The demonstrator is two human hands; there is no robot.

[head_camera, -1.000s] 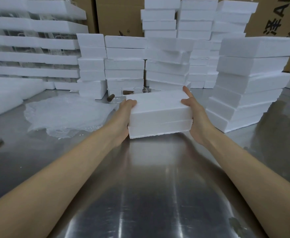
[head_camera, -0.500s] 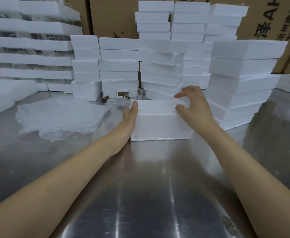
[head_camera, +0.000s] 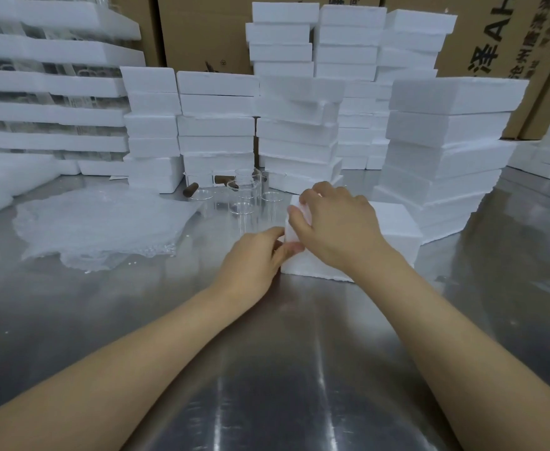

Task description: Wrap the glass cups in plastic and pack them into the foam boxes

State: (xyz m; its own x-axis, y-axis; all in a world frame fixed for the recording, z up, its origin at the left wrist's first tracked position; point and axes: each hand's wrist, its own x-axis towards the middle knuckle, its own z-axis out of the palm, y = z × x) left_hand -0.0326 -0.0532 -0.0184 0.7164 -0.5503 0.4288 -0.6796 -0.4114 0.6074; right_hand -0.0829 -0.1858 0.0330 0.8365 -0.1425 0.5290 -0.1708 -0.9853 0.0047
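Foam box (head_camera: pixel 394 222) gripped by hands (head_camera: pixel 251 260) (head_camera: pixel 335 229) before cartons (head_camera: pixel 495 37) (printed "泽 AH").

Table (head_camera: pixel 137 320): bare metal, brushed, glossy, streaky reflections.
Foam box (head_camera: pixel 394 229): white, matt, grainy, rough crumbly edges.
Foam stacks (head_camera: pixel 446 141): same matt grain.
Plastic sheet (head_camera: pixel 98 222): thin, translucent, crinkled, faint sheen.
Glass cups (head_camera: pixel 244 193): clear, smooth, glossy.
Cartons (head_camera: pixel 202 34): brown cardboard, matt.

Steel table (head_camera: pixel 72 320), cardboard cartons (head_camera: pixel 202 34) (some lettered), brown cylinder (head_camera: pixel 190 191)

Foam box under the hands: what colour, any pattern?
Plain white, no pattern. The foam box shows best in the head view.
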